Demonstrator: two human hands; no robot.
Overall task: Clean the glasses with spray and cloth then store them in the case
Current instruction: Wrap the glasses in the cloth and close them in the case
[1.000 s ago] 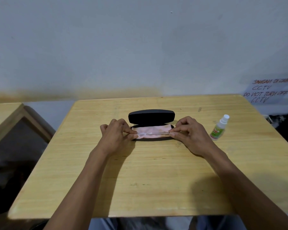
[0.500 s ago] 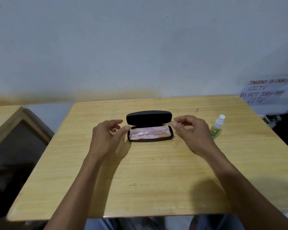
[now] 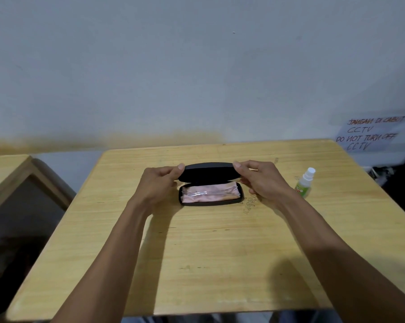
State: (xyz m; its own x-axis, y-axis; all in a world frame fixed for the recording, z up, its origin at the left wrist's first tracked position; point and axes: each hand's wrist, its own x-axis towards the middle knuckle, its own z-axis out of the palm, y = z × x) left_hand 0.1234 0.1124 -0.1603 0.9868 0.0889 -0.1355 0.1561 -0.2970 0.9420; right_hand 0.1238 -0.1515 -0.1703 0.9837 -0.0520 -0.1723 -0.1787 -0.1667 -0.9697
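Both forearms extend from the near edge over the wooden table (image 3: 208, 264) toward its centre. The left hand (image 3: 157, 186) holds the left end of the lid (image 3: 208, 172), its fingers curled round that end with one fingertip on the top edge. The right hand (image 3: 264, 183) holds the right end of the lid in the same manner, thumb on the near side and fingers over the top.

The black case (image 3: 211, 201) lies between the hands at mid-table, lid raised and tilted toward the camera, partly open. Inside the tray lies the pink cloth (image 3: 211, 198), filling the tray. The clear glasses (image 3: 204, 193) rest on the cloth; only a thin transparent outline is distinguishable.

The spray bottle (image 3: 305, 183) stands on the table to the right of the right hand, apart from it, tilted slightly, with a white nozzle and a green label.

Beyond the table is a pale wall. A handwritten paper sign (image 3: 371, 135) hangs at the far right. A second wooden table (image 3: 8, 173) stands at the left.
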